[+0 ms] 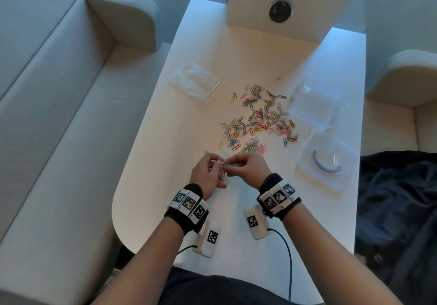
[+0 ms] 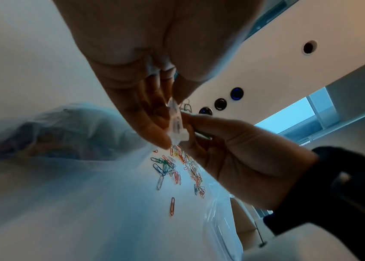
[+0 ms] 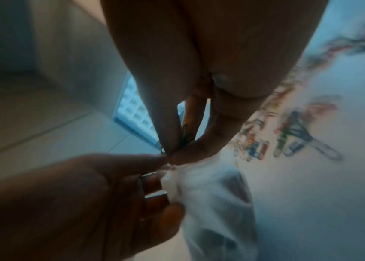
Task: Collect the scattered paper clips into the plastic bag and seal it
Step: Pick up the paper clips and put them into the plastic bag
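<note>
A heap of coloured paper clips lies scattered on the middle of the white table. Just in front of it, my left hand pinches the mouth of a small clear plastic bag, whose body hangs below my fingers. My right hand pinches green paper clips at the bag's opening, fingertips against the left hand's. The left wrist view shows the bag's rim between both hands, with clips on the table beyond.
A stack of clear bags lies at the back left of the table. Clear plastic box parts sit at the right: a lid and a tray. A white panel with round holes stands at the far end. Sofas flank the table.
</note>
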`<state>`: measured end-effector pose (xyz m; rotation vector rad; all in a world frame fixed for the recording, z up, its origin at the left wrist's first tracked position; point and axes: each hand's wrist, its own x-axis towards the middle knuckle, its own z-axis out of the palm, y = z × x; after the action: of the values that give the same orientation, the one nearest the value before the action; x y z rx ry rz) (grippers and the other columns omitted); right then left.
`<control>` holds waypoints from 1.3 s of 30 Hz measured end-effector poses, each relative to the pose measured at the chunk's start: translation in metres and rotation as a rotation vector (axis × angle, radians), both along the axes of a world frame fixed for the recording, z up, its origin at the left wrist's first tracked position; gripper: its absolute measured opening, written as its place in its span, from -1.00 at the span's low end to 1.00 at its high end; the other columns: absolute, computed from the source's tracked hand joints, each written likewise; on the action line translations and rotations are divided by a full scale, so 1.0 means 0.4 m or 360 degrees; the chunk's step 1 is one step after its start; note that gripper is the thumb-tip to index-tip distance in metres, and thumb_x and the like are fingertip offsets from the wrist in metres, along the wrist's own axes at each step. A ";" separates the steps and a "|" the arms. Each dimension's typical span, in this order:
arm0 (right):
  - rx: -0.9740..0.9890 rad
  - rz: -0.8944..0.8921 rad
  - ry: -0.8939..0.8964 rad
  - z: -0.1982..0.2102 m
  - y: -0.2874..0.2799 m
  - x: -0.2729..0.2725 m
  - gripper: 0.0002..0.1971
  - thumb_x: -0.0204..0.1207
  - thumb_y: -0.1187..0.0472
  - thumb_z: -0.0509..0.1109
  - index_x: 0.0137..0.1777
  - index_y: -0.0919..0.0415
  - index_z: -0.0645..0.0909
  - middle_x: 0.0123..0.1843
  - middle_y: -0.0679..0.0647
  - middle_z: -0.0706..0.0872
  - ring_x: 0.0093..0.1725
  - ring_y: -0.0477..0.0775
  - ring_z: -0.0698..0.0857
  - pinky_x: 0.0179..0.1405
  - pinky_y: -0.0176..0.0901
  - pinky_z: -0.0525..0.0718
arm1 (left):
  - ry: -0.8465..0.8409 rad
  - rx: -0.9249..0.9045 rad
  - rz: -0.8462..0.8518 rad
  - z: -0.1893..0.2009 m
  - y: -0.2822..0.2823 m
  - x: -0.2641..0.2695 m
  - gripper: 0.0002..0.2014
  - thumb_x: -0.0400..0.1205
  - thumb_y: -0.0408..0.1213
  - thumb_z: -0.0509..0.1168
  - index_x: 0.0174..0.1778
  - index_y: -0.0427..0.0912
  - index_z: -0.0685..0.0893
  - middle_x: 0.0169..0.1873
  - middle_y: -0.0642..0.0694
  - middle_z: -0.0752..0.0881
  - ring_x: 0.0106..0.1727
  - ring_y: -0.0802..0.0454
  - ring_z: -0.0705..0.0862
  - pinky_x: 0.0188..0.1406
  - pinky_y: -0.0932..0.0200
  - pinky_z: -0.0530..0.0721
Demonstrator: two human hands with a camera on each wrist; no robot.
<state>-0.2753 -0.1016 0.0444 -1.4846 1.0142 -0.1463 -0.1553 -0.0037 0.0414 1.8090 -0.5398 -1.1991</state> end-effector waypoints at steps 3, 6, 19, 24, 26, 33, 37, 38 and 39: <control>-0.0542 0.0299 0.0259 0.039 0.018 0.041 -0.88 0.46 0.13 0.54 -0.13 0.15 0.84 -0.31 0.00 0.82 -0.34 -0.07 0.73 -0.27 -0.33 0.68 | 0.0050 -0.0054 0.0104 0.004 0.020 0.007 -0.86 0.76 -0.32 0.15 0.04 -0.20 0.62 -0.32 -0.16 0.66 -0.31 -0.05 0.69 -0.29 -0.04 0.81; -0.0673 0.0612 0.0502 0.065 0.026 0.083 -0.80 0.55 0.25 0.38 0.02 0.21 0.83 -0.15 0.06 0.83 -0.29 -0.08 0.65 -0.17 -0.33 0.55 | 0.0060 -0.0115 0.0197 0.010 0.040 0.021 -0.84 0.76 -0.34 0.15 0.08 -0.24 0.64 -0.28 -0.21 0.65 -0.28 -0.05 0.69 -0.25 -0.07 0.83; -0.0767 0.0241 -0.0020 0.072 -0.018 0.161 -0.79 0.48 0.39 0.38 -0.10 0.14 0.83 -0.17 -0.03 0.83 -0.22 -0.12 0.76 -0.09 -0.17 0.79 | -0.0133 -0.0204 0.0370 0.019 0.106 0.117 -0.87 0.73 -0.29 0.23 0.00 -0.06 0.69 -0.14 -0.25 0.72 -0.28 -0.06 0.74 -0.25 -0.24 0.82; -0.1409 0.1095 0.0328 -0.074 -0.036 0.178 -0.66 0.59 0.30 0.29 0.33 0.12 0.66 0.42 0.16 0.63 0.40 0.20 0.58 0.42 0.14 0.53 | -0.0211 -0.0207 0.0527 0.022 0.149 0.190 -0.81 0.74 -0.30 0.21 -0.03 0.04 0.71 -0.26 -0.25 0.61 -0.28 -0.17 0.66 -0.29 -0.03 0.79; -0.1601 0.1733 0.0470 -0.148 -0.018 0.165 -0.52 0.63 0.13 0.29 0.55 0.06 0.42 0.63 0.16 0.37 0.60 0.24 0.35 0.53 0.24 0.38 | -0.0207 -0.0194 0.0557 0.016 0.158 0.211 -0.81 0.74 -0.30 0.21 -0.02 0.02 0.71 -0.25 -0.23 0.63 -0.26 -0.18 0.67 -0.28 -0.02 0.79; -0.1911 0.1762 0.0768 -0.209 -0.194 0.101 -0.34 0.68 -0.19 0.04 0.71 0.00 -0.02 0.74 0.12 0.00 0.71 0.27 -0.01 0.64 0.39 0.00 | -0.0104 -0.0160 0.0590 0.006 0.153 0.220 -0.85 0.75 -0.34 0.20 0.04 -0.12 0.69 -0.34 -0.09 0.66 -0.41 -0.01 0.68 -0.19 -0.08 0.81; -0.1823 0.1684 0.1100 -0.179 -0.289 0.097 -0.30 0.63 -0.31 -0.02 0.70 -0.13 -0.13 0.74 0.09 -0.20 0.70 0.34 -0.16 0.59 0.51 -0.05 | -0.0050 -0.0141 0.0561 0.011 0.127 0.199 -0.85 0.75 -0.33 0.21 0.10 -0.24 0.68 -0.33 -0.06 0.68 -0.44 0.05 0.66 -0.24 -0.01 0.81; -0.1738 0.1635 0.1149 -0.180 -0.307 0.101 -0.30 0.63 -0.30 0.01 0.70 -0.14 -0.10 0.75 0.09 -0.19 0.70 0.38 -0.11 0.57 0.53 0.03 | -0.0037 -0.0135 0.0556 0.011 0.119 0.195 -0.85 0.74 -0.33 0.22 0.11 -0.26 0.67 -0.33 -0.04 0.70 -0.44 0.07 0.66 -0.26 0.01 0.82; -0.1666 0.1592 0.1171 -0.169 -0.315 0.106 -0.32 0.64 -0.27 0.05 0.69 -0.15 -0.05 0.75 0.11 -0.13 0.68 0.41 -0.02 0.55 0.52 0.15 | -0.0022 -0.0133 0.0552 0.012 0.109 0.191 -0.84 0.74 -0.33 0.22 0.12 -0.28 0.67 -0.35 -0.01 0.72 -0.45 0.08 0.65 -0.27 0.02 0.81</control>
<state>-0.2329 -0.2278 -0.0233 -2.9770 0.5905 0.7482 -0.0787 0.0400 0.0461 1.7535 -0.2643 -0.9148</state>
